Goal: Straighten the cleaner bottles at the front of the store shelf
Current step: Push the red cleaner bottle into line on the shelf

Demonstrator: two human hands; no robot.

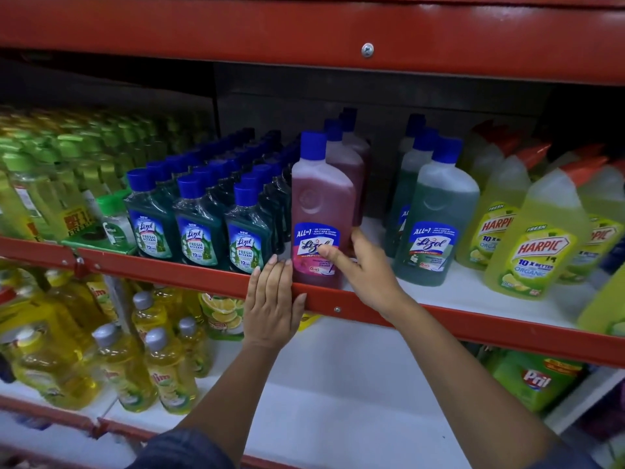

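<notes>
Right hand: the right hand (363,270) wraps the lower right side of the pink bottle (319,211), thumb laid across the front label, the other fingers hidden behind the bottle, so it grips the base rather than pinching it.
Left hand: the left hand (272,304) lies flat, fingers pressed together, against the red shelf lip (169,270), fingertips just touching the bottle's lower left corner; it holds nothing.
Pink bottle: it stands upright at the front edge of the middle shelf, label facing out, with more pink bottles (348,154) lined up behind it.
Neighbours: small dark green bottles (199,228) stand close on the left; a larger green bottle (436,214) stands apart on the right, with bare white shelf between.
Further out: yellow-green toilet cleaner bottles (534,242) lean at the far right, and yellow dish liquid bottles (125,360) fill the shelf below.
Step in hand, as judged: squaring the pink bottle to the lip.
How to do it well: turn from the base, keep the flat left hand as a stop, and slide rather than lift so the tall bottle stays upright.
Risk: a push high on the body could tip it onto the small bottles.
</notes>
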